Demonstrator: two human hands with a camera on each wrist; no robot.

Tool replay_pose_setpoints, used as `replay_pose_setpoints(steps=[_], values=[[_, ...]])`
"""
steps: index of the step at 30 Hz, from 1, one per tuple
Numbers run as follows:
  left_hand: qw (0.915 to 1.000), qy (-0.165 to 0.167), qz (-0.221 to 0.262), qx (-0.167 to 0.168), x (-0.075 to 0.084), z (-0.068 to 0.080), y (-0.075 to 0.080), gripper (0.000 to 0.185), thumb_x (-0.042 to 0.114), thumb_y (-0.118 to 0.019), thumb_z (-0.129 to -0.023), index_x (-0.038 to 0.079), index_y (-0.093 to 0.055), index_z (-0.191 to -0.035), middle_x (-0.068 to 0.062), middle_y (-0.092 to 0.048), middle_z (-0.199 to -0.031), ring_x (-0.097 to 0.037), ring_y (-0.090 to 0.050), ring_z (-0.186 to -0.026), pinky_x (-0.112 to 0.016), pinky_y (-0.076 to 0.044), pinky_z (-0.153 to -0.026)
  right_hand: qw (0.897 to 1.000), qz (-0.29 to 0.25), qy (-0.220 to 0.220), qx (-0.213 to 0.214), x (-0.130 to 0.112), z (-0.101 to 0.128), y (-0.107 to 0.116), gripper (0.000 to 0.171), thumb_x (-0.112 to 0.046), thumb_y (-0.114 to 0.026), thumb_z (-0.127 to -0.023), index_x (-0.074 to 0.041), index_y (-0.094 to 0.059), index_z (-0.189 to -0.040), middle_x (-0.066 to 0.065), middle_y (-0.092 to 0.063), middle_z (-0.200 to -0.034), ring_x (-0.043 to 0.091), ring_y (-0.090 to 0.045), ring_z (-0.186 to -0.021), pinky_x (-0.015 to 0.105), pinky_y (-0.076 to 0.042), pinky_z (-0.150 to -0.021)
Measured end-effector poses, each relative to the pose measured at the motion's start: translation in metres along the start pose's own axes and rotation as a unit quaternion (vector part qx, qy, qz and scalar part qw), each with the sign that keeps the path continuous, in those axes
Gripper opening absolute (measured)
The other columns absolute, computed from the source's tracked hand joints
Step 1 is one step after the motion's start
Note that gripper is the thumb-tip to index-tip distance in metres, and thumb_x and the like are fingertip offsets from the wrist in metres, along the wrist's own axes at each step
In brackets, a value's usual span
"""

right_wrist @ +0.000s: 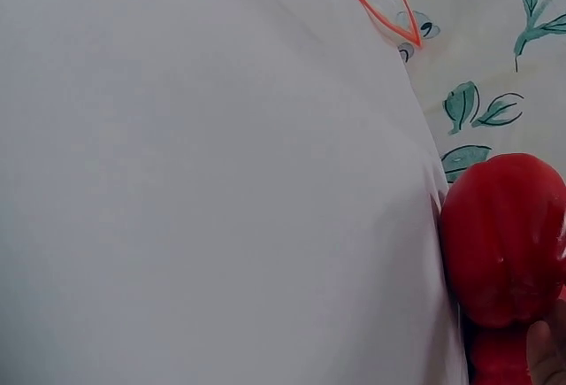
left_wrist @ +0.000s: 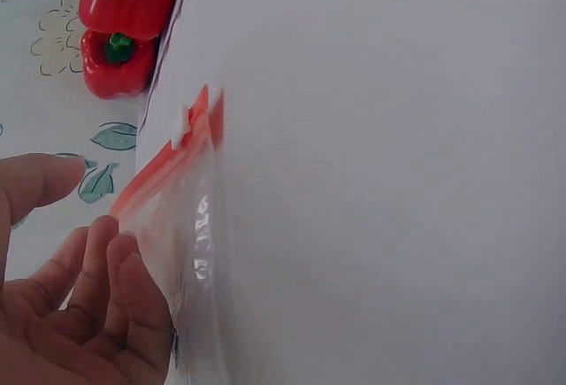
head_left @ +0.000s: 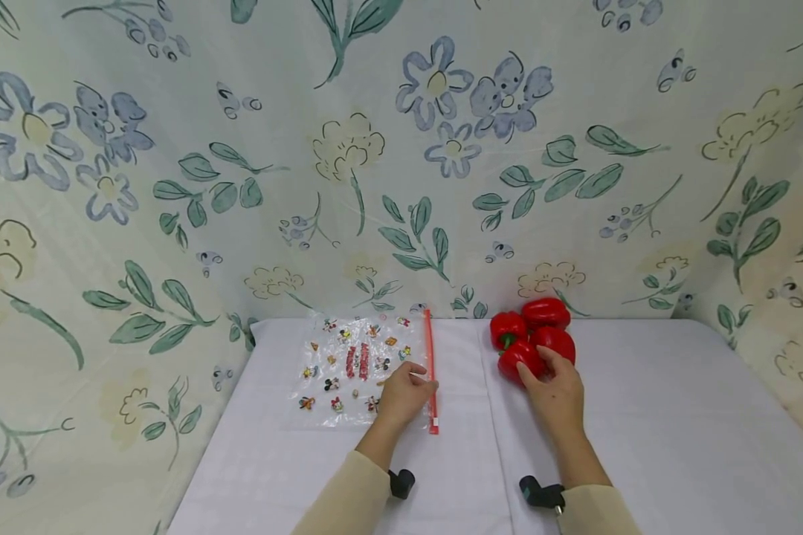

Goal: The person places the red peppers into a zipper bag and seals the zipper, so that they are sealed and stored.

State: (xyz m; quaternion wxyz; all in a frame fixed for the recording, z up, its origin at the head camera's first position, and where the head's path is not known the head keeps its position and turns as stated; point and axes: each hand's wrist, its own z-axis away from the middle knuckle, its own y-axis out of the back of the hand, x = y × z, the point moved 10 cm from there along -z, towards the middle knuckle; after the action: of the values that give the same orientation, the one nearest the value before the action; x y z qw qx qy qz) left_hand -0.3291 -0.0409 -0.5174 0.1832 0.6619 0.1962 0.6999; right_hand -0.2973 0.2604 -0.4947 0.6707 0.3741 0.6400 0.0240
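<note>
A clear zip bag (head_left: 321, 379) printed with small cartoon figures lies flat at the left, its red zip edge (head_left: 430, 349) facing right. My left hand (head_left: 404, 394) is over that edge. In the left wrist view its thumb stands apart from the loosely bent fingers (left_wrist: 133, 288), which are against the bag's mouth; the zip edge there is raised, with a white slider (left_wrist: 179, 128). Several red bell peppers (head_left: 547, 312) sit clustered at the back right. My right hand (head_left: 558, 394) grips the front bell pepper (head_left: 520, 362) between thumb and fingers. Its fingertips barely show in the right wrist view.
A white cloth covers the table (head_left: 662, 416), with a crease running between the bag and the peppers. Behind the table's back edge hangs a flowered curtain (head_left: 375, 186), which also comes round both sides.
</note>
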Motion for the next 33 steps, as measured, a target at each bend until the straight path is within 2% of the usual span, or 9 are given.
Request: replay_pose_setpoints(steps=[6, 16, 25, 33], values=[[0.9977, 0.014, -0.066, -0.004, 0.002, 0.004, -0.005, 0.029, 0.028, -0.08, -0.083, 0.013, -0.064, -0.103, 0.001, -0.066, -0.08, -0.012, -0.057, -0.066, -0.029, -0.044, -0.059, 1.0, 0.005, 0.012, 0.005, -0.003, 0.001, -0.002, 0.067, -0.024, -0.079, -0.088, -0.01, -0.052, -0.148, 0.019, -0.053, -0.146, 0.039, -0.047, -0.134, 0.062, -0.05, -0.103], [0.9936, 0.039, -0.103, -0.027, 0.001, 0.008, -0.014, 0.036, 0.026, -0.086, -0.078, 0.013, -0.059, -0.098, 0.0, -0.061, -0.074, -0.016, -0.055, -0.065, -0.029, -0.042, -0.057, 1.0, 0.019, 0.015, 0.008, -0.004, 0.001, -0.004, 0.068, -0.021, -0.081, -0.086, -0.01, -0.052, -0.146, 0.02, -0.05, -0.147, 0.041, -0.045, -0.136, 0.064, -0.05, -0.102], [0.9906, 0.022, -0.129, -0.041, 0.001, 0.008, -0.016, 0.029, 0.019, -0.084, -0.078, 0.011, -0.06, -0.093, 0.0, -0.06, -0.074, -0.016, -0.053, -0.066, -0.029, -0.043, -0.059, 1.0, 0.026, 0.015, -0.004, -0.005, 0.002, -0.008, 0.069, -0.019, -0.082, -0.084, -0.01, -0.051, -0.145, 0.02, -0.048, -0.145, 0.041, -0.043, -0.136, 0.064, -0.049, -0.102], [0.9928, 0.0, -0.112, -0.043, 0.001, 0.009, -0.013, 0.019, 0.015, -0.076, -0.081, 0.01, -0.059, -0.086, -0.001, -0.059, -0.073, -0.017, -0.052, -0.066, -0.03, -0.042, -0.06, 0.999, 0.05, 0.016, -0.005, -0.003, 0.001, -0.013, 0.076, -0.021, -0.084, -0.083, -0.011, -0.047, -0.148, 0.021, -0.046, -0.148, 0.042, -0.039, -0.139, 0.066, -0.051, -0.098]])
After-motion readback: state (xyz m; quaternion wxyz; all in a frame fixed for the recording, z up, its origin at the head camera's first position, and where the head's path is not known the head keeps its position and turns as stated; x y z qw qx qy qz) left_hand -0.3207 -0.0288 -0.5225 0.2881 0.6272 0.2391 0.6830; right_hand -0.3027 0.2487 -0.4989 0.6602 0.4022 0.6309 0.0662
